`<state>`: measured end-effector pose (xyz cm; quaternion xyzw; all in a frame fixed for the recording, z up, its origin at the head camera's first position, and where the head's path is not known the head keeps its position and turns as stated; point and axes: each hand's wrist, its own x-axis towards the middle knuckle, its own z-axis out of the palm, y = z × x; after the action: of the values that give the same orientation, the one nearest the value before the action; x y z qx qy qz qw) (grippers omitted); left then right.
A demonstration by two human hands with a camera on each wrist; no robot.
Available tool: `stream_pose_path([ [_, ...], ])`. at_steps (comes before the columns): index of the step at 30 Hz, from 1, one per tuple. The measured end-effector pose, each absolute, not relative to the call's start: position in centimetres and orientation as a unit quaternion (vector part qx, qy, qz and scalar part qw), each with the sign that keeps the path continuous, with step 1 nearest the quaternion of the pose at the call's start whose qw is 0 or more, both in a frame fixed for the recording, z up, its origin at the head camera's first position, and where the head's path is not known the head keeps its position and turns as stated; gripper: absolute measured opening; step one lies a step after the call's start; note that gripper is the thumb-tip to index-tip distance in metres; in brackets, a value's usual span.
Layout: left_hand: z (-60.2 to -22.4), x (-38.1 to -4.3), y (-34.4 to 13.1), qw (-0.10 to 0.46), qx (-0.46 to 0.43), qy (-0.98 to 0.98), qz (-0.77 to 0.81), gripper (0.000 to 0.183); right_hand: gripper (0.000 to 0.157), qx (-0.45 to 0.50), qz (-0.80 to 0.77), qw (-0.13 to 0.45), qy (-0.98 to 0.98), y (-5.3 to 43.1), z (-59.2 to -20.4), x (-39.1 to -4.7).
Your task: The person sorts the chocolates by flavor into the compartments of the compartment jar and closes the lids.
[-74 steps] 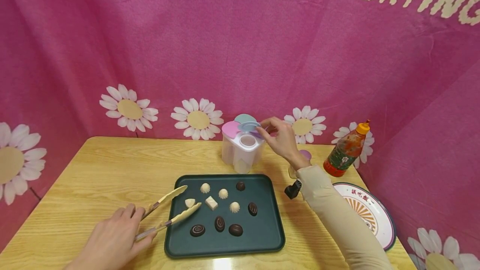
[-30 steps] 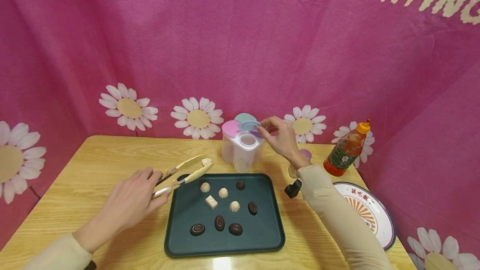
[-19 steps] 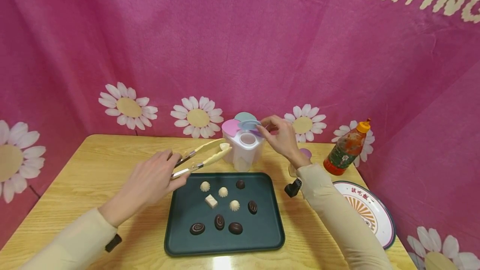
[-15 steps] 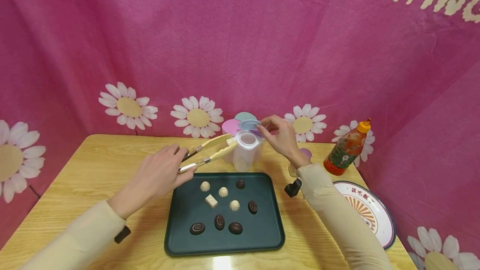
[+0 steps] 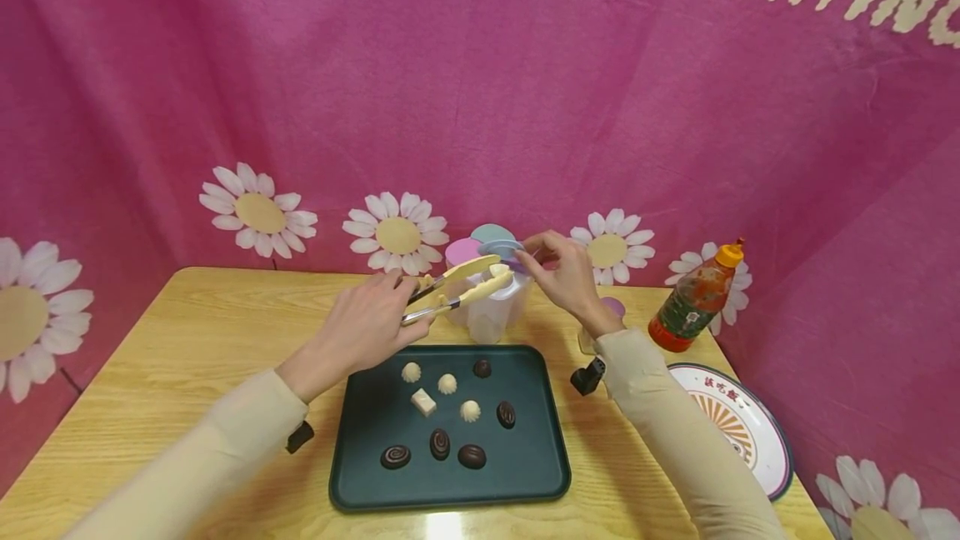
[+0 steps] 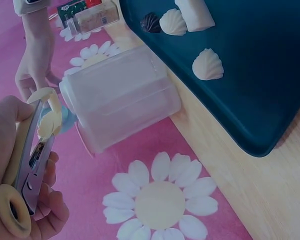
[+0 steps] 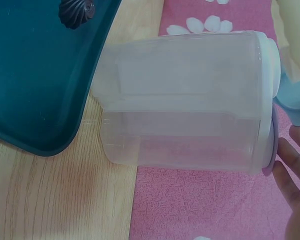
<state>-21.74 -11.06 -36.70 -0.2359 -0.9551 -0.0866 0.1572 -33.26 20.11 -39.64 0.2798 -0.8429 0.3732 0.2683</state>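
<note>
My left hand (image 5: 367,319) grips a pair of tongs (image 5: 486,285) with cream-coloured tips. Pinched between the tips is a white chocolate (image 5: 498,271), held over the round opening of a clear multi-compartment container (image 5: 486,322). The container has pink, green, purple and blue flap lids. My right hand (image 5: 558,273) pinches the raised blue lid (image 5: 501,247), seen from the side in the right wrist view as a blue flap (image 7: 294,95). In front of the container, a dark green tray (image 5: 525,473) carries several white chocolates (image 5: 423,402) and dark chocolates (image 5: 472,457). The tongs hide the opening.
Right of the container stands a small jar with a purple lid (image 5: 613,307), partly behind my right wrist. A red sauce bottle (image 5: 693,298) and a patterned plate (image 5: 759,432) sit at the table's right edge. A pink flowered cloth (image 5: 465,107) hangs behind.
My left hand has lifted a white chocolate off the tray's left side with the tongs and carried it up and right to the container's opening. My right hand stays on the blue lid.
</note>
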Motion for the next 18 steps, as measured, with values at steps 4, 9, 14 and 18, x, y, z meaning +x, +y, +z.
stream_pose_path([
  [4,-36.89,-22.08,-10.77,0.149,-0.227,-0.959,-0.084,0.057,0.015,0.282,0.372,0.271,-0.842,20.11,-39.67,-33.24],
  [9,-36.98,-22.25,-10.73,0.150,-0.227,-0.959,-0.085,0.056,0.015,0.285,0.365,0.279,-0.841,20.13,-39.55,-33.17],
  [14,-36.96,-22.33,-10.76,0.150,-0.229,-0.957,-0.091,0.054,0.014,0.288,0.364,0.281,-0.840,20.18,-39.56,-33.16],
  [18,-37.02,-22.24,-11.08,0.146,-0.227,-0.959,-0.090,0.055,0.014,0.290,0.367,0.279,-0.839,20.14,-39.62,-33.18],
])
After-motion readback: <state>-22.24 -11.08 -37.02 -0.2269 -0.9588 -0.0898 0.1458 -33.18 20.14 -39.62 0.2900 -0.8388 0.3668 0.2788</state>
